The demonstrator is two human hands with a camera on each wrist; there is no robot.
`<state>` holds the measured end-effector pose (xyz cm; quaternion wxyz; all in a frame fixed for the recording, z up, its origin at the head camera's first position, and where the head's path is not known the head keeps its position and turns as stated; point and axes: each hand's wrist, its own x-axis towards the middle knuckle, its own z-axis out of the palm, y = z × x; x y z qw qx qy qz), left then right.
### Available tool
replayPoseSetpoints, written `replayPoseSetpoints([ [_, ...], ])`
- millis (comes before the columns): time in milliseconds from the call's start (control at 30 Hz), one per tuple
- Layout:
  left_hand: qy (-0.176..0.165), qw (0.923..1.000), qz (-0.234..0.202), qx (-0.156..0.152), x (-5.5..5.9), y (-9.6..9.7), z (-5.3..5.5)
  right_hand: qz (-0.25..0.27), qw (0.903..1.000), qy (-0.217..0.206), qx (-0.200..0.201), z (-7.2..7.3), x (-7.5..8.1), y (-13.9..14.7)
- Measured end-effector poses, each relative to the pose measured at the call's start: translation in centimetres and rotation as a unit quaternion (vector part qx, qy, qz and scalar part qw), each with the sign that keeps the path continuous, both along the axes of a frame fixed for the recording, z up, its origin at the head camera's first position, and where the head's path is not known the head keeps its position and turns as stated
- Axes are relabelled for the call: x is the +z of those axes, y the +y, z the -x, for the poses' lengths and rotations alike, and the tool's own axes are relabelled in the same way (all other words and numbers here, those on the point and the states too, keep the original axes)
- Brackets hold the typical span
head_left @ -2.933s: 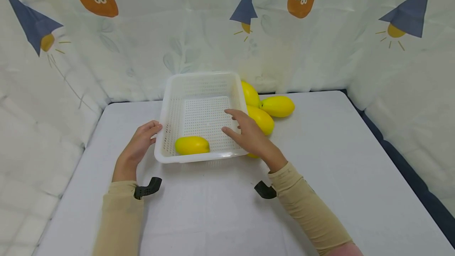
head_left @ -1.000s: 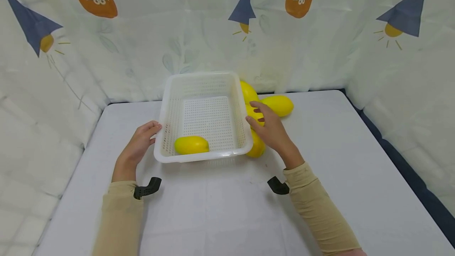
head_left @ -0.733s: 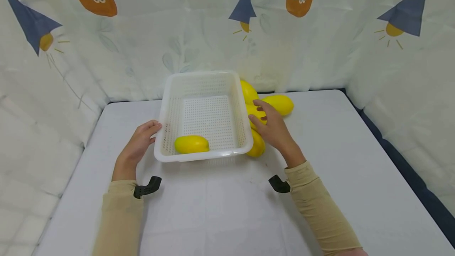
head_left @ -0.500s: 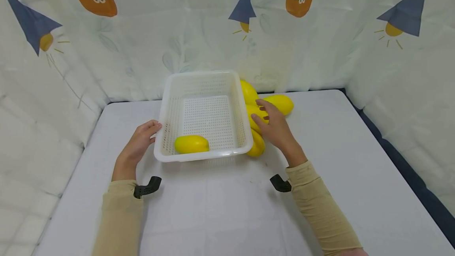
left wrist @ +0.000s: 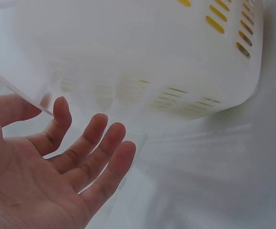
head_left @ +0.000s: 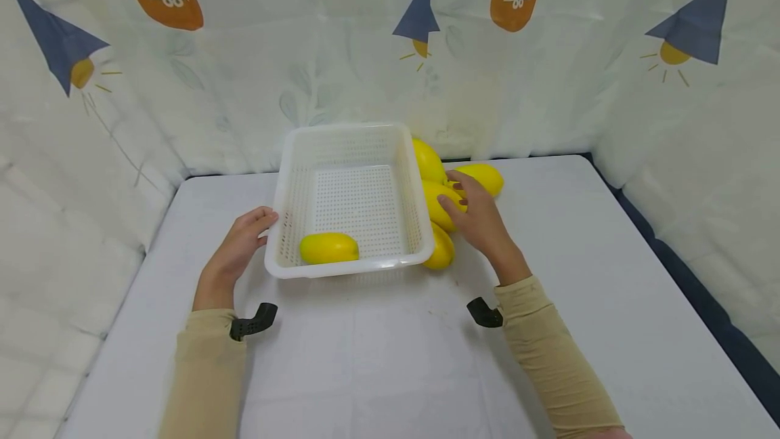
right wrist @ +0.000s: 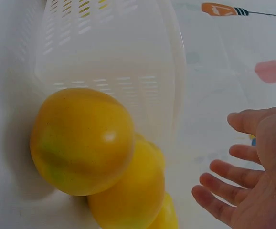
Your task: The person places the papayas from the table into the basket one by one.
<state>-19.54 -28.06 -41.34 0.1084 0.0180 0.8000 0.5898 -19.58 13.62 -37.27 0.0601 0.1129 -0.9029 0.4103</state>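
Note:
A white perforated plastic basket (head_left: 350,268) stands towards the back of the table, with one yellow mango (head_left: 329,248) lying in its front left part. My left hand (head_left: 244,239) holds the basket's left rim; in the left wrist view the thumb and index finger pinch the edge while the other fingers spread below. To the right of the basket lie several more mangoes, including a front one (head_left: 441,249) and a far right one (head_left: 487,177). Over this group hovers my right hand (head_left: 481,222), fingers spread and nothing in it, as the right wrist view (right wrist: 257,176) also shows.
A white cloth covers the table (head_left: 390,358). Behind it hangs a pale curtain (head_left: 341,53) with printed lamps and bulbs. A dark band (head_left: 682,269) runs along the table's right edge. Each wrist carries a black camera mount (head_left: 254,322).
My right hand has moved from above the basket's right side out to the right, over the mangoes. The left hand, the basket and the mango inside have stayed put.

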Motion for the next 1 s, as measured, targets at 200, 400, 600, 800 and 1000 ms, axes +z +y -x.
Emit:
replayPoseSetpoints([
  [200, -0.004, 1.0000, 0.000, 0.002, 0.0, 0.0, 0.1, 0.008, 1.0000, 0.000, 0.001, 0.1, -0.2, 0.3],
  [400, -0.004, 1.0000, 0.004, 0.004, -0.1, 0.0, 0.1, 0.004, 1.0000, 0.003, -0.004, 0.4, -0.5, 0.6],
  [600, -0.004, 1.0000, 0.003, 0.006, -0.1, -0.1, 0.0, 0.002, 0.9999, -0.003, -0.011, 0.8, -0.9, 1.0],
  [800, -0.010, 0.9999, 0.002, 0.008, 0.0, 0.0, 0.1, 0.001, 0.9997, -0.015, -0.021, 1.0, -1.0, 1.3],
  [1000, -0.011, 0.9999, 0.003, 0.008, 0.0, 0.0, 0.0, 0.000, 0.9994, -0.021, -0.027, 1.1, -1.1, 1.6],
])
